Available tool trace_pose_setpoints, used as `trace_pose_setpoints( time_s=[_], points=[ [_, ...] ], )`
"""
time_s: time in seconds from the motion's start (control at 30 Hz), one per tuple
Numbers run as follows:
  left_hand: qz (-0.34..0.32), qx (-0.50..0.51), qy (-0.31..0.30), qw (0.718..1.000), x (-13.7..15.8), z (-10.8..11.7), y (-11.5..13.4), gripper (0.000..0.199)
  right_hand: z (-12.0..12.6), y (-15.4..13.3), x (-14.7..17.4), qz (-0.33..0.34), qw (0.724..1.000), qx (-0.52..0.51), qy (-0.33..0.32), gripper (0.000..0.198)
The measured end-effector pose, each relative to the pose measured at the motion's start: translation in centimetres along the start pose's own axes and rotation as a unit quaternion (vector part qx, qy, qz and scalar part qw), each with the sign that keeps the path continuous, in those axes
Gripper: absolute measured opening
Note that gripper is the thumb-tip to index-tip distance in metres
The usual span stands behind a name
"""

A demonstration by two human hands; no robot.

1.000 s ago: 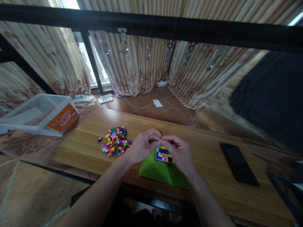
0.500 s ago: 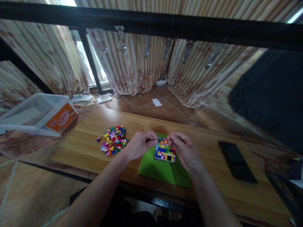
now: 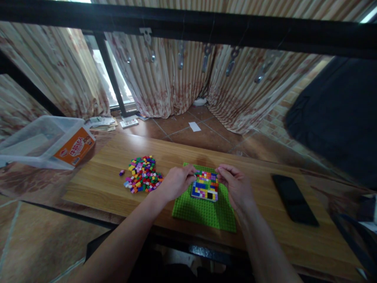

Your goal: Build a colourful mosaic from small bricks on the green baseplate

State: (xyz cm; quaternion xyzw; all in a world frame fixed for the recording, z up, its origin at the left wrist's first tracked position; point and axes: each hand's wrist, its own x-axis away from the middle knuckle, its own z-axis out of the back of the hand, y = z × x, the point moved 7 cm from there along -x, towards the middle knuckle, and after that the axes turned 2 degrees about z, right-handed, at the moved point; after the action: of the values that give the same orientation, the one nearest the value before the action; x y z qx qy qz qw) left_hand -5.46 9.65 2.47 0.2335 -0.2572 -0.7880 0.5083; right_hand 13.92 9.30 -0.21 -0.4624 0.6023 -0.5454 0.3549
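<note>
A flat block of small multicoloured bricks [image 3: 204, 186] sits on the green studded baseplate [image 3: 203, 214], with one black square near its lower right. My left hand [image 3: 176, 182] is at the block's upper left corner, thumb and fingers pinched together. At the upper right corner my right hand [image 3: 237, 184] is also closed in a pinch. Whatever either set of fingertips holds is too small to make out. Left of my left hand lies a heap of loose coloured bricks [image 3: 143, 175], partly behind my wrist.
A purple and pink brick [image 3: 121, 172] lies apart from the heap. A black phone [image 3: 294, 199] rests on the wooden table [image 3: 103, 188] at the right. At the far left stands a clear plastic bin [image 3: 44, 143] with an orange label. Striped curtains hang behind a dark bar.
My right hand has shifted slightly to the right, uncovering more of the block's upper right part. My left hand stays at the upper left corner. The view has moved a little.
</note>
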Motion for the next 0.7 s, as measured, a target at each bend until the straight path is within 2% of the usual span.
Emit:
trace_pose_setpoints(
  time_s=[0.3,0.7],
  points=[
    [-0.003,0.005,0.012,1.000,-0.57,-0.14,-0.16,0.012,-0.07,0.14,0.15,-0.009,1.000,-0.003,-0.006,0.030],
    [-0.001,-0.011,-0.004,1.000,-0.35,-0.38,-0.42,0.015,-0.07,0.26,0.08,0.000,1.000,0.018,-0.013,0.031]
  ],
)
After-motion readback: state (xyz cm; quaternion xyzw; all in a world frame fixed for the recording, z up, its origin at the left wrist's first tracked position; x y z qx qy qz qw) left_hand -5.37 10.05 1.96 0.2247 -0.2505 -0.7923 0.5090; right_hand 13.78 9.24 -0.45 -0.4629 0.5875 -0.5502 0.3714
